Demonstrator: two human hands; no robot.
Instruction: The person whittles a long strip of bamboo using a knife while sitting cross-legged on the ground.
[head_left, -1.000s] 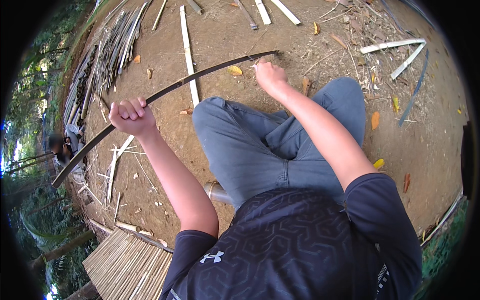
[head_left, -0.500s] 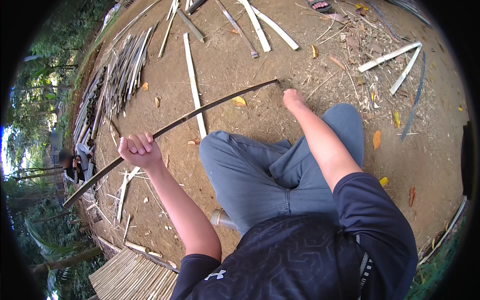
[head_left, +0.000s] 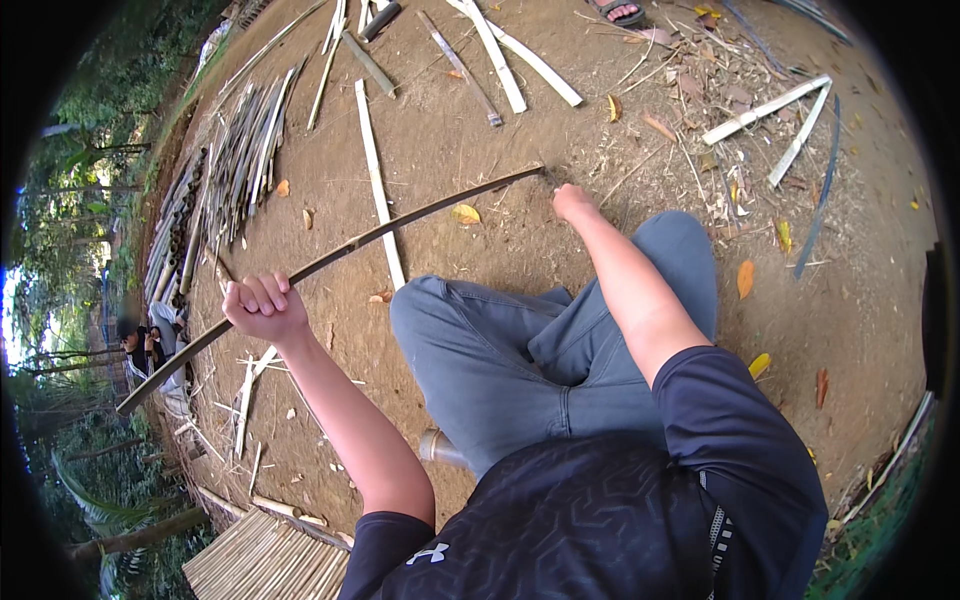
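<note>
A long dark bamboo strip (head_left: 420, 213) slants up from lower left to the middle and bows slightly along its length. My left hand (head_left: 265, 307) is wrapped round it, with a stretch of strip sticking out beyond the fist at lower left. Close to the strip's far end is my right hand (head_left: 573, 203), closed in a fist above my bent knee. Something dark and blurred lies between that fist and the strip's tip; what the fist holds cannot be made out.
Pale split bamboo pieces (head_left: 492, 58) lie on the dirt ahead. A pile of bamboo strips (head_left: 248, 150) is at far left, a slatted bamboo panel (head_left: 268, 560) at lower left. A sandalled foot (head_left: 617, 12) stands at the top. Another person (head_left: 150, 345) sits at the left edge.
The whole view has shifted slightly, so the ground pieces sit a little further left. Both hands keep nearly the same pose, my left hand still round the bamboo strip.
</note>
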